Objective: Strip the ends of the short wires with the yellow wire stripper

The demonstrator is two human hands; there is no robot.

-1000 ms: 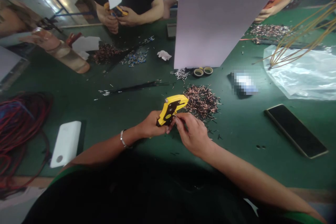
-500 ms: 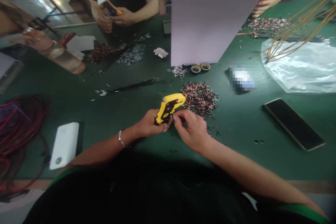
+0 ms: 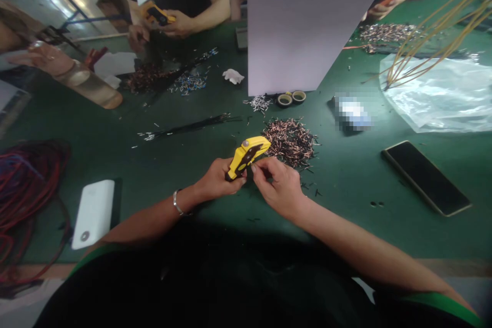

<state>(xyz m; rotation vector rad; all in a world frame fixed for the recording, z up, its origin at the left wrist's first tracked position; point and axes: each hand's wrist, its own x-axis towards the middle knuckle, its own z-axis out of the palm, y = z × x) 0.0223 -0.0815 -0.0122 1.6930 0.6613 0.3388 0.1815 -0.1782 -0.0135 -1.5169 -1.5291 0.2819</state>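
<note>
The left hand [image 3: 220, 179] wraps its fingers around the grip of a yellow crimping tool [image 3: 246, 156], held just above the green surface [image 3: 348, 230]. The right hand [image 3: 277, 188] sits beside it, its fingers [image 3: 257, 168] pinched together at the tool's head; whatever they pinch is too small to tell. A pile of copper-coloured wire ends [image 3: 290, 142] lies just past the tool's tip. Open green surface stretches right towards a phone [image 3: 426, 178] and left towards a white power bank [image 3: 93, 214].
</note>
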